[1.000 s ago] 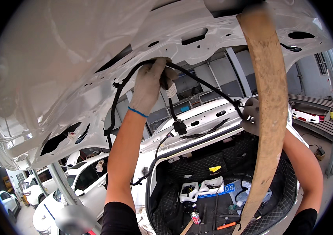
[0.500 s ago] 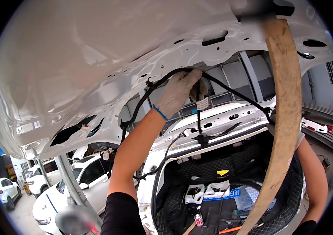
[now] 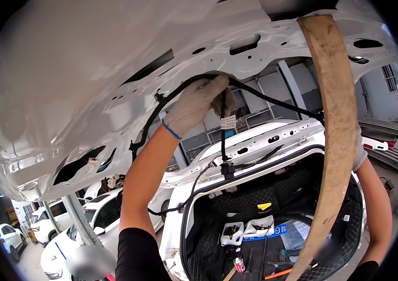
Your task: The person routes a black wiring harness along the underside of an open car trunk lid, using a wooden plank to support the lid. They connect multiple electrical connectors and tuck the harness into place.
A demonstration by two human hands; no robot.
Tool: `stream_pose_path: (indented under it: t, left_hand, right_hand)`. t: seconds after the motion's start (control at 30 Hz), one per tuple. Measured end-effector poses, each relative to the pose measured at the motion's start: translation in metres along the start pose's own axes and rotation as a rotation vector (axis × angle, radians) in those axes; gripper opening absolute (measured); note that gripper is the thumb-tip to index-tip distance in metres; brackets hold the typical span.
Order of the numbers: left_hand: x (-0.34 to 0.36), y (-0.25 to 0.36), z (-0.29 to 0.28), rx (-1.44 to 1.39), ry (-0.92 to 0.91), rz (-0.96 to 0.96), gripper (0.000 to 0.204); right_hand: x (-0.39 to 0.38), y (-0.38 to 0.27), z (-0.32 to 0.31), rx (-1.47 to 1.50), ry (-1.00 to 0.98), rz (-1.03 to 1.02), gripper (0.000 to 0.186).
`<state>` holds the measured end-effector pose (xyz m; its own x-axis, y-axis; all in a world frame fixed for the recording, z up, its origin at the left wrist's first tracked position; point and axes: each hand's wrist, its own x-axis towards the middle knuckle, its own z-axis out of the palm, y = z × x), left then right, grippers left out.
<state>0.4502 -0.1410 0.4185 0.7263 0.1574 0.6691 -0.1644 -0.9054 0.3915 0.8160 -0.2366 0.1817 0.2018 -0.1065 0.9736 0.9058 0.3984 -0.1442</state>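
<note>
The gloved left hand (image 3: pixel 198 102) is raised higher than the right, thumb and fingers curled in a grip, its bare left forearm (image 3: pixel 148 180) slanting up to it. The gloved right hand (image 3: pixel 360 152) is mostly hidden; the right forearm (image 3: pixel 379 201) rises from a bent elbow.

Harness (image 3: pixel 274 99) hangs left of the plank (image 3: pixel 341 117); two trays (image 3: pixel 230 240) (side by side) sit in the trunk (image 3: pixel 242 201).

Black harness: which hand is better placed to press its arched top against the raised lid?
Probably the left hand: it grips the harness at the arch, close to the lid. The right hand is farther off, mostly hidden behind the wooden strip.
</note>
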Motion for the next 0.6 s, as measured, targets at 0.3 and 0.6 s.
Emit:
stream_pose_path:
  t: [0.3, 0.6]
  left_hand:
    - [-0.005, 0.008, -0.002, -0.02, 0.027, 0.012, 0.033]
    - [-0.002, 0.012, 0.0, 0.002, 0.155, 0.147, 0.046]
  right_hand:
    - [0.034, 0.004, -0.007, -0.177, 0.044, -0.092, 0.046]
    - [0.083, -0.041, -0.014, -1.176, 0.234, -0.377, 0.058]
